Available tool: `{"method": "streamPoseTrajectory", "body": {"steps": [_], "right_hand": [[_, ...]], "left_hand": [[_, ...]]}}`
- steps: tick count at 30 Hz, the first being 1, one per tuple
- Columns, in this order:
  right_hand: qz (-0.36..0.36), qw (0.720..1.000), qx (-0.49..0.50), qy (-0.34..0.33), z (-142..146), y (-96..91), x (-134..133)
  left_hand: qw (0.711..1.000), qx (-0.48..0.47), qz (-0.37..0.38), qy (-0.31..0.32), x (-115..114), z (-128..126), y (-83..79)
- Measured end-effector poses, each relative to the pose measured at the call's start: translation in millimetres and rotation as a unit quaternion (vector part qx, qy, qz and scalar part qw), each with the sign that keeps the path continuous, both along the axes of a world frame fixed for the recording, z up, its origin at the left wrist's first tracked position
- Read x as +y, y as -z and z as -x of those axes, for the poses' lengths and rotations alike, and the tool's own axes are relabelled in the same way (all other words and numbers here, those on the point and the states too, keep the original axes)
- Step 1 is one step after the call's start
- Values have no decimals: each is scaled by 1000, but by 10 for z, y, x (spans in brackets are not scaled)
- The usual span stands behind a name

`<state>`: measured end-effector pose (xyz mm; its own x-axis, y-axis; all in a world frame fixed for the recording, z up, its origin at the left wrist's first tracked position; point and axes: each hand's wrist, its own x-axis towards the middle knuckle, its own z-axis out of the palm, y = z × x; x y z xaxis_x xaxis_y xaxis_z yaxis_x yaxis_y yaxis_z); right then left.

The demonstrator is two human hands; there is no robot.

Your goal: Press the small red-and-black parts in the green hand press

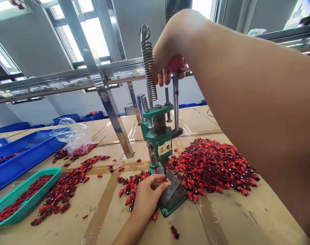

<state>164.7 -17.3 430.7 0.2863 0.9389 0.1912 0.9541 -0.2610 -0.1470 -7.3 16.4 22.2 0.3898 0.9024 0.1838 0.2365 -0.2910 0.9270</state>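
- Right hand (170,69) closed around the red handle (176,64) atop the green hand press (157,136)
- Left hand (147,197) pinching a small piece (167,182) at its base
- Left of the press: teal basket (37,180) and blue tray (24,166), both holding red-and-black pieces (22,197)

Bright windows (86,37), bowed edges, perhaps slightly soft

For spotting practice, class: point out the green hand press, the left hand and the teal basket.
Green hand press (155,136), head view, green body.
Left hand (147,199), head view, back of hand.
Teal basket (55,173), head view, rim.
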Motion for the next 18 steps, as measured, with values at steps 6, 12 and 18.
{"method": "streamPoseTrajectory", "body": {"steps": [6, 12, 18], "right_hand": [[7, 1000, -10, -13, 10, 6, 27], [-7, 1000, -9, -17, -23, 18, 66], [8, 1000, 5, -9, -10, 25, 86]], "left_hand": [[992, 69, -99, -29, 86, -14, 110], [974, 119, -190, -13, 33, -48, 32], [974, 103, -196, -45, 62, -55, 156]]}}
